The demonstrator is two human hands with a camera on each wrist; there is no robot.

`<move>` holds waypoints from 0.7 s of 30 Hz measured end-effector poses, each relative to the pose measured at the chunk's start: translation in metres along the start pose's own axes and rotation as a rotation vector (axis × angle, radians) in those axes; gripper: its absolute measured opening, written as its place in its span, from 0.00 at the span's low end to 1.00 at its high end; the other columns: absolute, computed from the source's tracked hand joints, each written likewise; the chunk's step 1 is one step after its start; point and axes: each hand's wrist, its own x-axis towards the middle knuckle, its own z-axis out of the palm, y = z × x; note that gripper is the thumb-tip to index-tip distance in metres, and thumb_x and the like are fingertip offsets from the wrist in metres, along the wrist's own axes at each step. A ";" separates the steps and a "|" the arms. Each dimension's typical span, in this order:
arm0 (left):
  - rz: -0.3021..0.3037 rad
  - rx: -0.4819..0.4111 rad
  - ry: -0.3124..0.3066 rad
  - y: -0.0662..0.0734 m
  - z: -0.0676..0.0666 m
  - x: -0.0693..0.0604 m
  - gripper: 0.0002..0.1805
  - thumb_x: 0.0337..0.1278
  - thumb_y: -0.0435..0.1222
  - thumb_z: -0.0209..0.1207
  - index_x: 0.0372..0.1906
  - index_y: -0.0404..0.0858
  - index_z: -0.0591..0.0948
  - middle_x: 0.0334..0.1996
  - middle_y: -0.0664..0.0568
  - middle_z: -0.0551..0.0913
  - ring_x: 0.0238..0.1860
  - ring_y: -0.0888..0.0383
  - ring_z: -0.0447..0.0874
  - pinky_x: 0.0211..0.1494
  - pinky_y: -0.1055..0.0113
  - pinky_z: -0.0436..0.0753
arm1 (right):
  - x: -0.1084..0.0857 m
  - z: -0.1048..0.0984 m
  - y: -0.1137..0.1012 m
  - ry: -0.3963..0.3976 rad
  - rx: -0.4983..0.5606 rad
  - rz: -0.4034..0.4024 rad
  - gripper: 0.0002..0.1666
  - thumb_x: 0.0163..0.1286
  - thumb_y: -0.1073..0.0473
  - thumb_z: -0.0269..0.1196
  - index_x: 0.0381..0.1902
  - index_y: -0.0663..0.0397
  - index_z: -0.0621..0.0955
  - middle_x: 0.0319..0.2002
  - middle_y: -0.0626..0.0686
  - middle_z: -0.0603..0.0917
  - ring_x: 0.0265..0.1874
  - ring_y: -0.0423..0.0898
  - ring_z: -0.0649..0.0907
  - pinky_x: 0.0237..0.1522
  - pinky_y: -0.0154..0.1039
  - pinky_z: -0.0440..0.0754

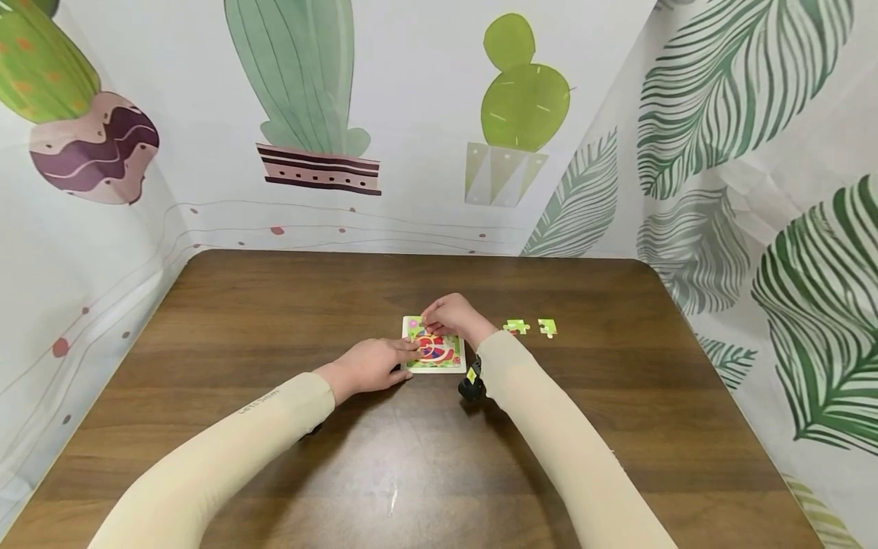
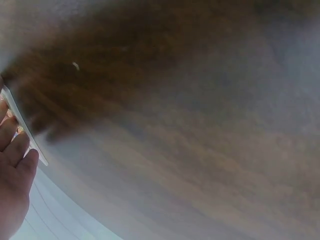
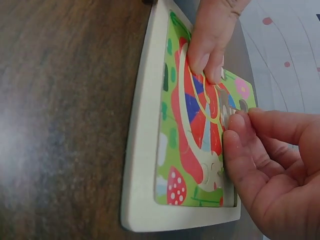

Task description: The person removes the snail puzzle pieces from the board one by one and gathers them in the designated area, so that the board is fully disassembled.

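A snail jigsaw puzzle (image 1: pixel 439 352) lies in a pale shallow tray (image 3: pixel 142 140) on the table, with most of its pieces in place. My left hand (image 1: pixel 373 364) rests its straight fingers on the puzzle's left part, thumb by the tray's near edge; the left wrist view catches this hand (image 2: pixel 15 170) at its edge. Over the far side of the puzzle, my right hand (image 1: pixel 454 315) pinches a small puzzle piece between thumb and fingers. In the right wrist view, the fingers of that hand (image 3: pixel 280 160) hide most of the piece. Part of the bare tray bottom shows beside them.
Two loose green puzzle pieces, a left one (image 1: pixel 517 327) and a right one (image 1: pixel 547 328), lie on the brown table (image 1: pixel 329 297) right of the tray. A printed cloth (image 1: pixel 425 114) hangs behind the table's far edge.
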 end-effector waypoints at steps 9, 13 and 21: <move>0.025 0.032 0.015 0.001 -0.004 0.001 0.23 0.69 0.42 0.62 0.64 0.39 0.82 0.66 0.45 0.82 0.64 0.49 0.84 0.63 0.54 0.85 | -0.002 -0.011 -0.004 -0.009 -0.036 -0.021 0.12 0.73 0.66 0.62 0.49 0.69 0.84 0.28 0.50 0.83 0.27 0.40 0.82 0.33 0.29 0.85; 0.018 0.029 0.011 0.002 -0.003 0.002 0.23 0.70 0.42 0.61 0.65 0.40 0.82 0.67 0.46 0.82 0.65 0.49 0.83 0.64 0.53 0.84 | -0.007 -0.020 -0.008 -0.006 -0.092 -0.041 0.13 0.73 0.65 0.62 0.49 0.69 0.84 0.32 0.51 0.85 0.28 0.40 0.82 0.36 0.31 0.86; 0.007 0.021 -0.004 0.003 -0.003 0.000 0.23 0.71 0.41 0.59 0.67 0.40 0.80 0.69 0.46 0.79 0.69 0.50 0.80 0.66 0.53 0.82 | -0.012 -0.047 -0.006 -0.009 -0.100 -0.043 0.14 0.74 0.65 0.60 0.53 0.70 0.82 0.38 0.54 0.86 0.29 0.38 0.83 0.45 0.36 0.89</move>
